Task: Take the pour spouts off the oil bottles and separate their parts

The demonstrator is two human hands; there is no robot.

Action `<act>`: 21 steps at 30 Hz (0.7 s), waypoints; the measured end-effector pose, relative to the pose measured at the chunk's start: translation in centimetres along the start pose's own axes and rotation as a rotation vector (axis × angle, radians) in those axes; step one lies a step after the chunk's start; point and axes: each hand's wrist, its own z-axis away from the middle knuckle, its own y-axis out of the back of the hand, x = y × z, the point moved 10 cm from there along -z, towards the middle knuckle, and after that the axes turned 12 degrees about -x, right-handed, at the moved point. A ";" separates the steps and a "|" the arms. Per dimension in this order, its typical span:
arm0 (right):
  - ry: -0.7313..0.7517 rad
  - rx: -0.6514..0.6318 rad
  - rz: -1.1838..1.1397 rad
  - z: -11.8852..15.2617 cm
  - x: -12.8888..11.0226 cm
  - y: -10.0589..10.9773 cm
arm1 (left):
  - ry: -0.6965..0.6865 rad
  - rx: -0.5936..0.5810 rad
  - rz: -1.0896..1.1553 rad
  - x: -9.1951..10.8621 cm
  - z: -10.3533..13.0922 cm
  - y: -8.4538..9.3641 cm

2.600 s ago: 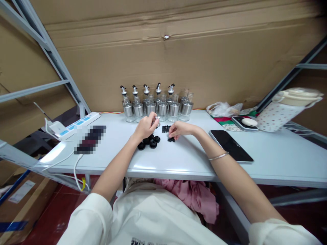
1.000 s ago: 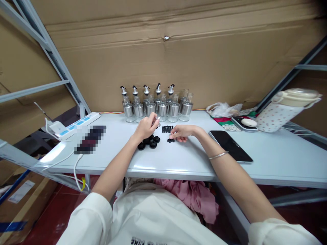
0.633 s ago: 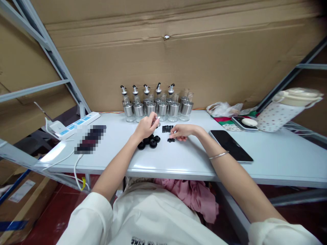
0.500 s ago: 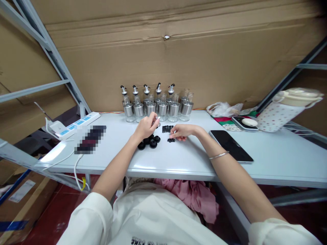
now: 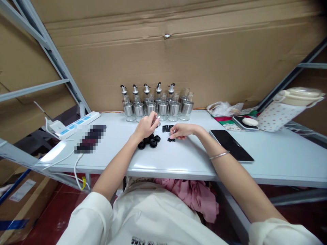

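My left hand (image 5: 146, 127) is closed around a small silvery metal piece (image 5: 158, 124) with a pale tip, raised above the table; the fingers hide much of it. Fingertips pinched, my right hand (image 5: 183, 130) reaches down to a cluster of tiny black parts (image 5: 170, 140); whether one is between the fingers is too small to tell. Just behind those lies a row of black spout levers (image 5: 167, 128). Below my left hand sit several round black stoppers (image 5: 153, 144). Glass bottles with steel sleeves (image 5: 162, 109) stand at the back, several topped with pourer spouts (image 5: 158, 87).
At the left lie a white power strip (image 5: 79, 125) and a blurred-out dark object (image 5: 90, 139) with a cable. A black tablet (image 5: 231, 145) rests by my right forearm. Farther right are a plastic bag (image 5: 224, 109), a white mouse-shaped object (image 5: 249, 122) and a dotted jug (image 5: 281, 110).
Little differs. Both hands hold nearly the same pose; my right fingertips shift very slightly at the tiny black parts.
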 end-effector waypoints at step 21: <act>0.002 0.048 -0.005 -0.4 1.0 0.9 | -0.001 -0.013 -0.001 0.2 0.1 -0.2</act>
